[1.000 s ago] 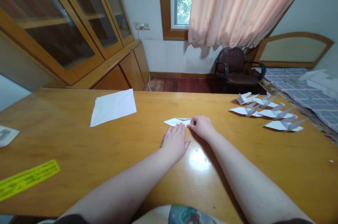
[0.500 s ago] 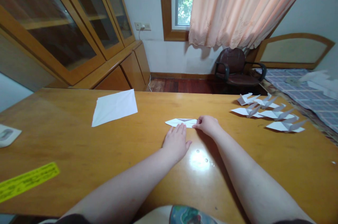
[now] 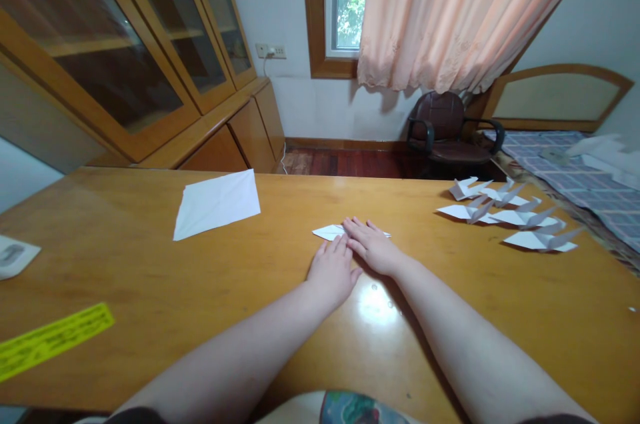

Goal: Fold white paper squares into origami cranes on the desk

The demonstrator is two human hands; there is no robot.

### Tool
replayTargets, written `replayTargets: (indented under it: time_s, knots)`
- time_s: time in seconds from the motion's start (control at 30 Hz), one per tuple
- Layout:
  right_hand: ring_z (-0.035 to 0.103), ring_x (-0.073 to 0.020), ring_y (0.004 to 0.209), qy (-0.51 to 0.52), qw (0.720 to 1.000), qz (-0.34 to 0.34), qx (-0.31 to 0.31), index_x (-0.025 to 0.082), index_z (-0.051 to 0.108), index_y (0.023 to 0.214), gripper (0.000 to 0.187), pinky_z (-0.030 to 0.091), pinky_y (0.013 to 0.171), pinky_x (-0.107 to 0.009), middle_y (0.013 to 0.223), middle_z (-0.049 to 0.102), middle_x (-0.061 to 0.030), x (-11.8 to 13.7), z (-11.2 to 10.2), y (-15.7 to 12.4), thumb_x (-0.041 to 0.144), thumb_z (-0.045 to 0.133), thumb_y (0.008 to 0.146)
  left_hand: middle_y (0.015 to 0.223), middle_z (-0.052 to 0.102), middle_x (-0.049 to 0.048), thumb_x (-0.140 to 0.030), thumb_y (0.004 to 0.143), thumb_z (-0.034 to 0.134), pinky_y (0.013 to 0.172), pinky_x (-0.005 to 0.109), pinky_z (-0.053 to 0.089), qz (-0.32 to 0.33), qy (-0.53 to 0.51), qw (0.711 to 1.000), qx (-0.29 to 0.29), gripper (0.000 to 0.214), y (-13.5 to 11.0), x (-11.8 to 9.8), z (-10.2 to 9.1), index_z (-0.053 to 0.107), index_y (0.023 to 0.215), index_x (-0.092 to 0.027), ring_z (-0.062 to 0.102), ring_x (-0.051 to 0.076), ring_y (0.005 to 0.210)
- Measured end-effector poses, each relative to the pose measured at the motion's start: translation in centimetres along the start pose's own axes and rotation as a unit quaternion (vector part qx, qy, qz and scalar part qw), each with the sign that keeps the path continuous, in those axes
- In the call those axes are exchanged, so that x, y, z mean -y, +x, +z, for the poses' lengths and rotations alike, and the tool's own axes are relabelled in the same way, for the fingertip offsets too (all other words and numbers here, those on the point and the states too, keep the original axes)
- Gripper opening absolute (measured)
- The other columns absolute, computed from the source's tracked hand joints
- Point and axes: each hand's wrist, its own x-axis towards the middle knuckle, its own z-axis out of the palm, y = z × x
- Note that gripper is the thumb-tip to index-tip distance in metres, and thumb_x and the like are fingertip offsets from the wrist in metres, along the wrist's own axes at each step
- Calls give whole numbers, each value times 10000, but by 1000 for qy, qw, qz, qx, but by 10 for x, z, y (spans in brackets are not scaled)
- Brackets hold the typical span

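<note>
The left hand (image 3: 331,271) and right hand (image 3: 376,249), unclenched and palm-down, rest on the folded paper (image 3: 327,232), fingertips apparently touching each other.

The folded paper (image 3: 327,232) is white, long and thin. It lies flat on the wooden table (image 3: 240,324), closer to the far edge than to the near edge, and well away from the left and right edges. One sharp tip points to the left edge, the other to the right edge. Its middle is covered up.
</note>
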Motion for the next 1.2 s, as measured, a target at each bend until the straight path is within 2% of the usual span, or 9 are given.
replayTargets:
  time_s: [0.1, 0.2, 0.4, 0.57, 0.73, 0.8, 0.9, 1.0, 1.2]
  knots:
    - [171, -232, 1433, -28, 999, -1, 33, 165, 234, 1485, 658, 146, 1162, -491, 1538, 220, -79, -1, 2, -3, 549, 227, 950, 1508, 319, 129, -478, 896, 428, 1139, 468, 245, -7, 6, 1000, 8, 641, -1, 0, 3, 379, 1425, -119, 282, 273, 1397]
    - [134, -235, 1440, -64, 997, 0, 45, 135, 202, 1490, 733, 122, 1167, -483, 1545, 173, -92, -1, 3, -4, 608, 201, 929, 1525, 270, 127, -501, 892, 423, 1142, 472, 240, -14, 13, 1000, 19, 693, -2, 0, 4, 320, 1452, -107, 250, 271, 1412]
    - [120, -246, 1442, -98, 994, 19, 53, 129, 167, 1496, 770, 118, 1161, -504, 1549, 136, -99, 5, 5, -6, 633, 194, 914, 1519, 252, 167, -564, 877, 414, 1152, 463, 211, -57, 39, 997, 36, 765, -4, 3, -2, 329, 1439, -52, 240, 283, 1415]
    - [110, -260, 1444, -97, 992, 47, 58, 117, 152, 1497, 798, 117, 1152, -533, 1553, 115, -102, 9, 5, -6, 646, 206, 903, 1495, 298, 198, -556, 882, 413, 1142, 492, 206, -97, 57, 993, 47, 757, -5, 9, -10, 344, 1428, -35, 274, 294, 1400]
    - [125, -265, 1441, -91, 993, 55, 48, 109, 147, 1498, 789, 109, 1151, -534, 1551, 120, -125, 10, 6, -8, 621, 247, 907, 1450, 380, 221, -519, 904, 386, 1126, 502, 220, -126, 73, 989, 29, 680, -5, 9, -12, 413, 1395, -50, 350, 307, 1358]
    - [130, -268, 1440, -88, 994, 55, 42, 112, 148, 1498, 777, 102, 1149, -541, 1550, 124, -133, 11, 6, -8, 608, 260, 910, 1457, 351, 251, -524, 896, 396, 1131, 500, 203, -140, 83, 987, 6, 708, -6, 7, -9, 409, 1390, -17, 311, 324, 1376]
    - [126, -268, 1441, -85, 994, 54, 41, 122, 152, 1499, 764, 95, 1147, -547, 1552, 128, -132, 11, 6, -8, 596, 278, 913, 1511, 266, 207, -540, 884, 410, 1144, 506, 167, -108, 77, 991, -25, 743, -5, 6, -1, 335, 1438, -51, 196, 312, 1424]
    - [114, -258, 1444, -83, 993, 60, 50, 148, 153, 1501, 732, 87, 1148, -541, 1557, 123, -109, 12, 5, -8, 583, 265, 924, 1516, 297, 138, -545, 894, 389, 1158, 475, 162, -33, 46, 998, -17, 714, -3, 9, 3, 306, 1460, -119, 221, 270, 1421]
    - [109, -247, 1446, -70, 992, 100, 42, 156, 161, 1500, 687, 61, 1142, -559, 1557, 142, -97, 10, 2, -6, 551, 235, 943, 1498, 337, 143, -544, 894, 397, 1147, 493, 199, -26, 23, 999, 5, 702, 1, 16, 4, 316, 1455, -129, 271, 278, 1403]
